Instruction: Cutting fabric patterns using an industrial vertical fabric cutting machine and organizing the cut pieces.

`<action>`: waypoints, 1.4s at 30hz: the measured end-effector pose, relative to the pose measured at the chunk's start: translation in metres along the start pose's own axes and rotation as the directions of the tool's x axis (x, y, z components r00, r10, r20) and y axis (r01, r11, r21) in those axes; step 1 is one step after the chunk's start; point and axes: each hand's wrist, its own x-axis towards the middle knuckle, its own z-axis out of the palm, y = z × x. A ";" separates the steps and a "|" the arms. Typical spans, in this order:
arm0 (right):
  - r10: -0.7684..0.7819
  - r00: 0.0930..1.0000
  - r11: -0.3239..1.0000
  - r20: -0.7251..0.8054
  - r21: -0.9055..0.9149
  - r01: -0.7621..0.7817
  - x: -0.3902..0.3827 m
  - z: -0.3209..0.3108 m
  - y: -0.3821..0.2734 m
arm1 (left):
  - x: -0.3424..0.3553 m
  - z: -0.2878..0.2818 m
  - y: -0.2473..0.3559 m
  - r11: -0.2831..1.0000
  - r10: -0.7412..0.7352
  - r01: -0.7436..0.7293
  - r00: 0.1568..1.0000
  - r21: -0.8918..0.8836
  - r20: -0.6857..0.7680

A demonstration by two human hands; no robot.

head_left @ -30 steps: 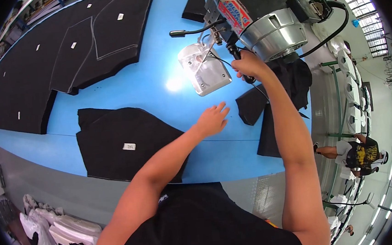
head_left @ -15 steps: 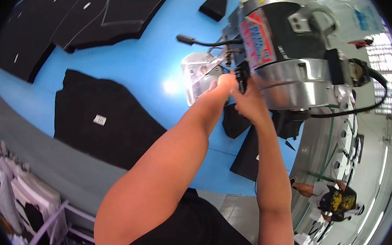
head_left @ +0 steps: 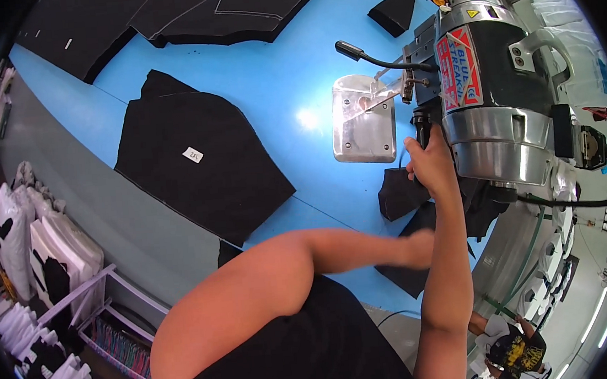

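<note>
A big fabric cutting machine (head_left: pixel 498 81) with a metal and black motor housing stands on the blue table. My right hand (head_left: pixel 434 163) is closed around its black handle (head_left: pixel 422 124). The machine's shiny metal base plate (head_left: pixel 367 131) lies on the tabletop, left of that hand. My left hand (head_left: pixel 416 249) is blurred and partly covered by my right forearm, so its fingers do not show clearly. It is over dark fabric pieces (head_left: pixel 403 274) near the table's close edge. A thick stack of cut black fabric (head_left: pixel 201 162) with a white label rests left of the base plate.
More black fabric stacks (head_left: pixel 246 9) with chalk lines lie along the far left. A smaller black piece (head_left: pixel 395 11) sits behind the machine. A black cable (head_left: pixel 568 203) runs off its right side. Below the table's left edge is a rack (head_left: pixel 76 293) with white garments. Another person (head_left: pixel 515 347) is at lower right.
My left hand has drawn back from beside the base plate toward me, passing to my right forearm. The right hand keeps its hold on the handle. The whole view has shifted.
</note>
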 end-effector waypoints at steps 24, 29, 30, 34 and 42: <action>-0.199 0.977 0.953 0.077 -0.216 0.211 -0.058 -0.026 0.145 | -0.156 -0.370 0.051 0.485 -0.679 0.824 0.565 -0.291 0.468; -0.448 0.893 0.601 0.033 -0.729 0.329 -0.061 -0.024 0.128 | -0.120 -0.308 0.083 0.217 -0.639 0.714 0.620 -0.666 0.456; -0.394 0.919 0.481 0.014 -0.849 0.219 -0.061 -0.016 0.114 | -0.113 -0.293 0.086 0.212 -0.636 0.685 0.639 -0.697 0.434; -0.542 0.834 0.614 -0.105 -0.727 0.308 -0.074 0.005 0.070 | -0.056 -0.276 0.112 0.063 -0.748 0.533 0.585 -0.844 0.314; -0.541 0.841 0.755 -0.016 -0.450 0.477 -0.069 0.003 0.057 | -0.026 -0.275 0.103 -0.076 -0.763 0.136 0.630 -0.988 0.145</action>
